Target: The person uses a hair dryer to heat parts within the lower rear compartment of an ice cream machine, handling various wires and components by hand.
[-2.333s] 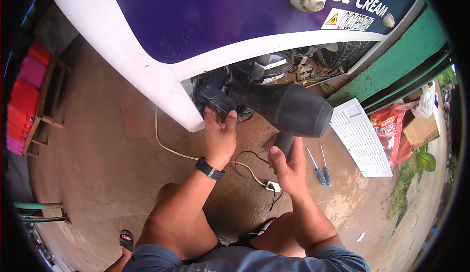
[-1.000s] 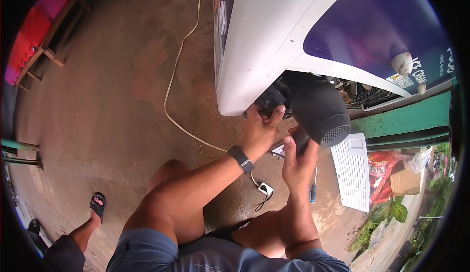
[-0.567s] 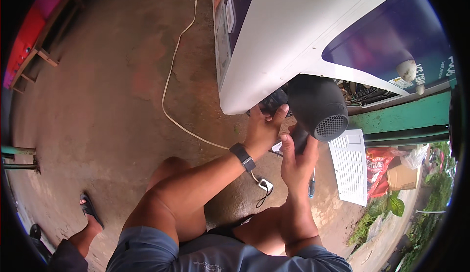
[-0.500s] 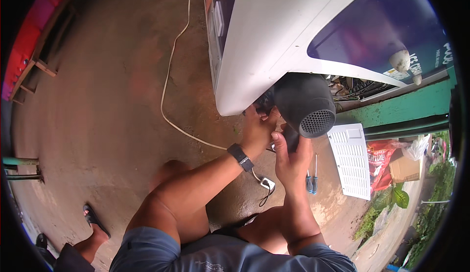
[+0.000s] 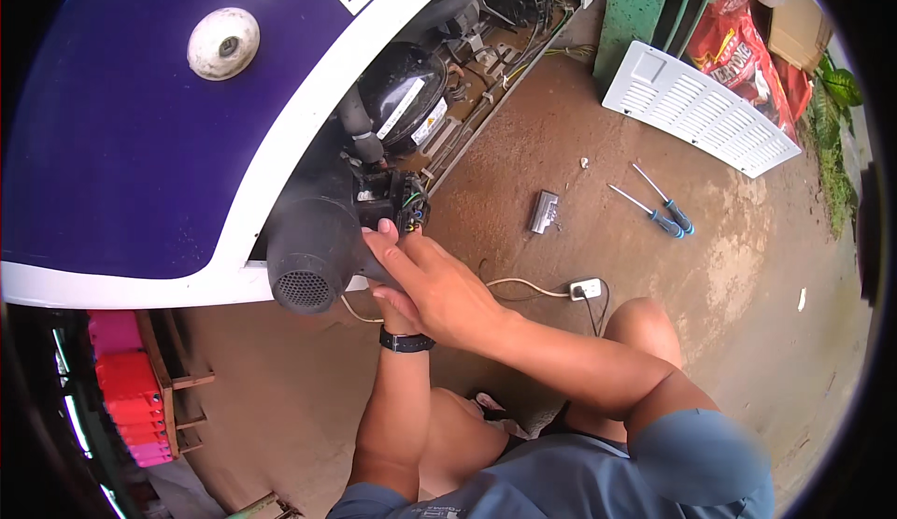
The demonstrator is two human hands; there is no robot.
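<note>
My right hand point(image 5: 441, 293) is closed round the handle of a black hair dryer point(image 5: 322, 229), its grille end facing me. The dryer's far end reaches into the open lower compartment of a white and dark blue chest freezer point(image 5: 140, 145). Largely hidden under the right hand, my left hand point(image 5: 396, 306) is beside the dryer handle, below a small black electrical part point(image 5: 411, 203) with coloured wires; its fingers do not show clearly. Behind the dryer sits a black compressor point(image 5: 397, 85) with pale labels.
On the wet floor lie two blue-handled screwdrivers point(image 5: 659, 211), a small grey box-shaped part point(image 5: 544, 212) and a white socket point(image 5: 586, 288) on a cable. A white vented panel point(image 5: 701, 108) lies near a green post point(image 5: 640, 14) and red bags. Red and pink items point(image 5: 126, 379) stand at left.
My view has swung to the right, so the freezer's compartment shows more fully. The dryer stays in my right hand; my left hand is now more covered by it.
</note>
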